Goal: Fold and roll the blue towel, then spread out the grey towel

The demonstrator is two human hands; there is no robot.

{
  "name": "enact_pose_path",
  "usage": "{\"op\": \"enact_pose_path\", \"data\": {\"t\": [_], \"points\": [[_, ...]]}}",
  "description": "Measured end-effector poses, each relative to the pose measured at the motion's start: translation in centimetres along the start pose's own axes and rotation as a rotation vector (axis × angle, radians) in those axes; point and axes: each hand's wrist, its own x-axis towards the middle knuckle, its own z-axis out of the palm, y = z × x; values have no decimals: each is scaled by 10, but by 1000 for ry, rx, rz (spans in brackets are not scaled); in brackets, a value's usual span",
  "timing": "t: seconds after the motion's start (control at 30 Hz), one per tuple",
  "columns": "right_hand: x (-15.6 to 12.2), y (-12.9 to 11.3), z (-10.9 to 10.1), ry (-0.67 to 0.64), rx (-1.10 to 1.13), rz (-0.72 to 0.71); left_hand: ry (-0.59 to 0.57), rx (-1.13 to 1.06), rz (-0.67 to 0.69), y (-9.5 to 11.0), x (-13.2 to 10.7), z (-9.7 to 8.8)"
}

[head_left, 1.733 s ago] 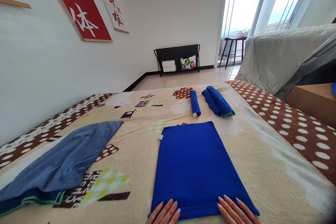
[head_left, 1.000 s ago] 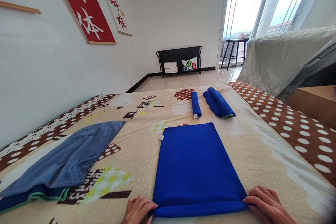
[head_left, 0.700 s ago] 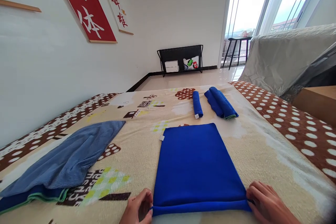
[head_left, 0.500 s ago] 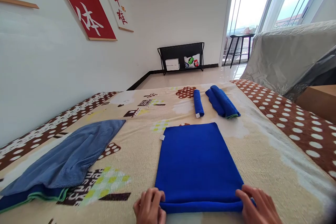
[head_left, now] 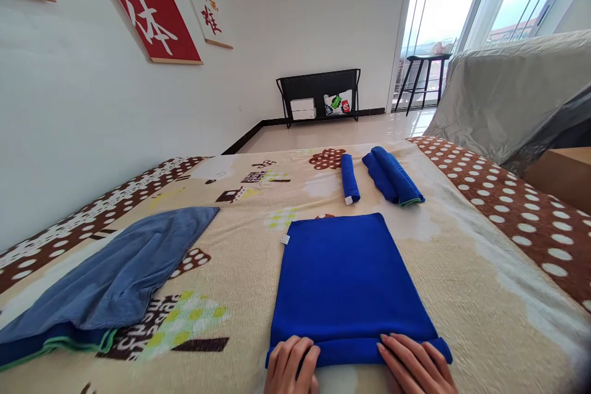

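A bright blue towel [head_left: 344, 277] lies flat in front of me, its near edge turned into a narrow roll. My left hand [head_left: 292, 366] is closed over the left part of that roll, fingers bent on top. Over the right part, my right hand [head_left: 415, 364] rests with its fingers together and curved round the edge. Both thumbs are mostly hidden. A white tag [head_left: 285, 239] sticks out at the towel's far left corner. Beyond it lie a thin rolled blue towel [head_left: 349, 178] and a thicker, looser blue roll with a green edge [head_left: 392, 175].
On the left, a grey-blue cloth [head_left: 120, 277] lies over a dark blue one with green trim [head_left: 60, 341]. All rest on a patterned blanket [head_left: 240, 295]. Behind are a black rack [head_left: 318, 95], a stool [head_left: 427, 77] and plastic-covered furniture [head_left: 512, 92]; a cardboard box [head_left: 561, 178] stands right.
Both hands have moved inward from the towel's near corners onto its rolled edge. That edge has turned over a little further, and the roll looks thicker.
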Motion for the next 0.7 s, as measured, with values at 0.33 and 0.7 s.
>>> {"op": "enact_pose_path", "data": {"t": [0.33, 0.7], "points": [[-8, 26, -15, -89, -24, -87, -135, 194, 209, -33, -16, -18], [27, -31, 19, 128, 118, 84, -51, 140, 239, 18, 21, 15]]}}
